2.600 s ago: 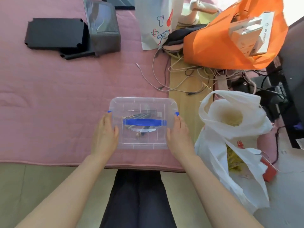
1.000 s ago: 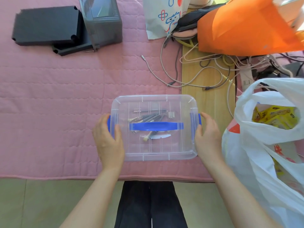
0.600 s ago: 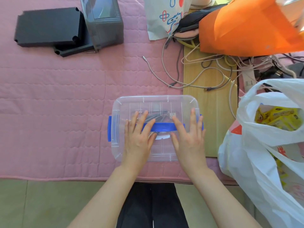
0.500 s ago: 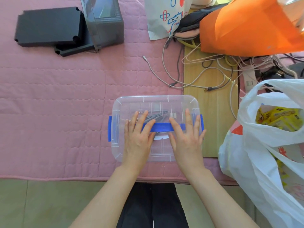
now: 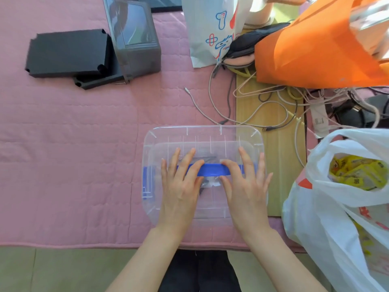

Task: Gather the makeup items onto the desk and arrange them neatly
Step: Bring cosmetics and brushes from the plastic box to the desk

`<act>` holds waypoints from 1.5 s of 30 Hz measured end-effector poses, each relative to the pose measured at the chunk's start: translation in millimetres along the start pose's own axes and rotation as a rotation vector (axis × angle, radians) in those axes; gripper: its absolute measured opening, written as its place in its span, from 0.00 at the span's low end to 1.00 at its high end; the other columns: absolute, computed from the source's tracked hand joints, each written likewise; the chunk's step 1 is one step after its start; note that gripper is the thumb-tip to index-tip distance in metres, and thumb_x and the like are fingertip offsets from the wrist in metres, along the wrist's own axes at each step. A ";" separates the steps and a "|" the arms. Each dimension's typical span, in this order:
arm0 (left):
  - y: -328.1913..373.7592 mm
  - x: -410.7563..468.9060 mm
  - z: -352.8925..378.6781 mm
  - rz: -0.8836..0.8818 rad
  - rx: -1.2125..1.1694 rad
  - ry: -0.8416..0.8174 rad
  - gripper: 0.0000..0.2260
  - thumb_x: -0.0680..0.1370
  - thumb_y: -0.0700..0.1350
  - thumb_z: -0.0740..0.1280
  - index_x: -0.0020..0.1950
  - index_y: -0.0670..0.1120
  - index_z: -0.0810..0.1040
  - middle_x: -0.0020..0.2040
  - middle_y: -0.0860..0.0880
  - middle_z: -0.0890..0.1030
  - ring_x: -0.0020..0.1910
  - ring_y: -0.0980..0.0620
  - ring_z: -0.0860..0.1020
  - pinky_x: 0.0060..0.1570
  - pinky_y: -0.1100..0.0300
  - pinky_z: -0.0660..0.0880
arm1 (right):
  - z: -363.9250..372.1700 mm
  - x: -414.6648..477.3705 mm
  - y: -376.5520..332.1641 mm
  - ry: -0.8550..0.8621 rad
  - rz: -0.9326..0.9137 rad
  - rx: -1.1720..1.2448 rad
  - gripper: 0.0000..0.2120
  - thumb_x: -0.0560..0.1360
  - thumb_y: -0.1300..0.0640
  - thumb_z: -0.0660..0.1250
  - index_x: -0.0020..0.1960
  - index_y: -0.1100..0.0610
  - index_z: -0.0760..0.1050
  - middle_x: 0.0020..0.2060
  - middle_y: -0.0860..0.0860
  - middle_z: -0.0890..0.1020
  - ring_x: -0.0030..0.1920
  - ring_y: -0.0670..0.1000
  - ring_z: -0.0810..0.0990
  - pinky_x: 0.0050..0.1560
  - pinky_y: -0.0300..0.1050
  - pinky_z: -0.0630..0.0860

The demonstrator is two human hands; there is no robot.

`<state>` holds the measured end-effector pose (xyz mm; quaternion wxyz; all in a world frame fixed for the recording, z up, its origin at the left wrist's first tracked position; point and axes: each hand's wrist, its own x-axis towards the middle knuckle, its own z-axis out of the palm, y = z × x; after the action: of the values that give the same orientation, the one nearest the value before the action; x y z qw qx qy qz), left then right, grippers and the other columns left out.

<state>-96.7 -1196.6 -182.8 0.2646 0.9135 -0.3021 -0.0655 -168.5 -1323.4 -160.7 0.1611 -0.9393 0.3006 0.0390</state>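
Note:
A clear plastic storage box [image 5: 202, 133] with a blue handle [image 5: 212, 170] and blue side latches sits on the pink quilted cover near its front edge. Dark makeup tools [image 5: 207, 160] lie inside, blurred through the lid. My left hand [image 5: 181, 188] lies flat on the lid, fingers straight across the handle's left end. My right hand [image 5: 246, 186] lies flat on the lid's right half, fingers spread over the handle's right end.
A grey clear-lidded case [image 5: 134, 36] and black trays [image 5: 67, 52] sit at the back left. A white printed bag [image 5: 210, 28], an orange bag [image 5: 315, 49], tangled cables [image 5: 263, 102] and a white plastic bag [image 5: 347, 197] with yellow packets crowd the right side.
The box came nearer the front edge. Both hands left the side latches and moved onto the lid, where they have stayed flat over the blue handle.

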 end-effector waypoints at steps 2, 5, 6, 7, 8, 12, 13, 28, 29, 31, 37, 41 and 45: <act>0.8 15.1 -7.7 0.007 -0.016 0.016 0.13 0.79 0.43 0.60 0.62 0.45 0.75 0.71 0.48 0.71 0.74 0.42 0.60 0.70 0.36 0.56 | -8.6 13.3 -3.9 0.014 -0.009 0.017 0.13 0.75 0.50 0.64 0.59 0.49 0.73 0.72 0.53 0.65 0.74 0.68 0.53 0.61 0.78 0.60; -1.4 44.0 -14.0 0.031 -0.021 0.047 0.14 0.78 0.44 0.59 0.62 0.46 0.75 0.71 0.47 0.70 0.74 0.42 0.61 0.70 0.37 0.57 | -18.8 39.5 -9.7 0.035 -0.026 0.039 0.13 0.75 0.51 0.66 0.59 0.49 0.73 0.73 0.53 0.64 0.74 0.68 0.53 0.61 0.78 0.60; -2.8 54.8 -15.0 0.043 -0.016 0.061 0.14 0.78 0.44 0.59 0.62 0.46 0.75 0.70 0.47 0.71 0.74 0.42 0.61 0.70 0.37 0.57 | -21.7 49.3 -11.6 0.043 -0.025 0.041 0.13 0.75 0.51 0.66 0.59 0.49 0.73 0.73 0.53 0.64 0.74 0.67 0.53 0.61 0.78 0.60; -4.5 65.8 -15.5 0.054 -0.012 0.073 0.14 0.78 0.44 0.60 0.62 0.46 0.75 0.70 0.47 0.71 0.74 0.42 0.61 0.70 0.37 0.56 | -23.8 59.6 -13.4 0.045 -0.019 0.047 0.13 0.75 0.51 0.65 0.59 0.49 0.73 0.73 0.53 0.64 0.74 0.67 0.52 0.61 0.78 0.60; -6.1 77.0 -15.9 0.060 -0.011 0.081 0.14 0.77 0.44 0.60 0.61 0.46 0.75 0.70 0.47 0.71 0.73 0.42 0.62 0.71 0.38 0.56 | -25.5 69.9 -15.2 0.043 -0.014 0.056 0.13 0.75 0.50 0.65 0.60 0.49 0.73 0.73 0.52 0.63 0.75 0.66 0.51 0.62 0.78 0.60; -17.1 120.0 -13.6 0.052 -0.027 0.090 0.16 0.76 0.46 0.58 0.60 0.45 0.77 0.69 0.47 0.73 0.72 0.40 0.64 0.70 0.38 0.56 | -28.9 112.3 -21.0 0.049 -0.036 0.053 0.13 0.76 0.51 0.66 0.60 0.50 0.72 0.73 0.53 0.63 0.75 0.67 0.50 0.61 0.77 0.59; -21.6 129.7 -11.5 0.048 -0.034 0.084 0.16 0.76 0.47 0.58 0.59 0.45 0.78 0.68 0.47 0.73 0.71 0.40 0.65 0.69 0.37 0.57 | -28.7 123.1 -22.6 0.042 -0.041 0.043 0.14 0.75 0.51 0.66 0.60 0.50 0.72 0.73 0.53 0.63 0.75 0.67 0.50 0.61 0.77 0.60; -101.5 202.2 50.2 -0.066 0.054 -0.259 0.12 0.76 0.40 0.68 0.59 0.44 0.78 0.68 0.46 0.73 0.72 0.39 0.64 0.64 0.32 0.60 | 51.3 216.3 -29.3 -0.278 0.063 0.011 0.11 0.77 0.49 0.63 0.59 0.48 0.69 0.73 0.51 0.60 0.74 0.66 0.47 0.63 0.74 0.60; -107.9 201.7 56.7 -0.071 0.063 -0.286 0.12 0.76 0.40 0.68 0.59 0.45 0.78 0.68 0.47 0.72 0.72 0.40 0.63 0.64 0.33 0.60 | 58.4 217.6 -28.8 -0.306 0.065 0.003 0.12 0.78 0.49 0.62 0.59 0.49 0.68 0.72 0.52 0.60 0.74 0.66 0.48 0.64 0.74 0.60; -117.7 200.7 66.3 -0.069 0.079 -0.308 0.13 0.76 0.39 0.68 0.60 0.45 0.78 0.68 0.48 0.73 0.72 0.42 0.63 0.63 0.35 0.61 | 71.5 220.1 -27.2 -0.352 0.073 0.000 0.12 0.78 0.49 0.62 0.60 0.49 0.68 0.72 0.52 0.60 0.73 0.67 0.49 0.64 0.73 0.59; -130.2 197.7 81.5 -0.070 0.111 -0.364 0.15 0.75 0.36 0.66 0.61 0.45 0.76 0.69 0.48 0.71 0.72 0.40 0.61 0.63 0.32 0.59 | 94.3 225.5 -20.5 -0.400 0.083 0.025 0.11 0.77 0.51 0.64 0.59 0.49 0.69 0.72 0.52 0.58 0.71 0.68 0.50 0.63 0.70 0.64; -134.7 196.5 83.9 -0.057 0.129 -0.377 0.16 0.75 0.35 0.65 0.63 0.45 0.77 0.70 0.47 0.70 0.72 0.39 0.61 0.65 0.38 0.60 | 97.1 229.2 -15.5 -0.429 0.081 0.035 0.11 0.75 0.52 0.66 0.57 0.48 0.70 0.72 0.51 0.57 0.71 0.67 0.48 0.63 0.69 0.65; -134.8 198.3 78.2 -0.028 0.155 -0.421 0.19 0.78 0.37 0.63 0.69 0.47 0.73 0.74 0.49 0.66 0.74 0.41 0.59 0.69 0.48 0.57 | 95.5 228.2 -9.8 -0.478 0.023 -0.002 0.17 0.76 0.53 0.65 0.64 0.47 0.67 0.74 0.51 0.53 0.72 0.68 0.45 0.65 0.68 0.63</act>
<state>111.6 -1256.3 -312.0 0.1237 0.9014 -0.3422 -0.2348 25.7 -1410.6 -287.1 0.2264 -0.9001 0.2644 0.2621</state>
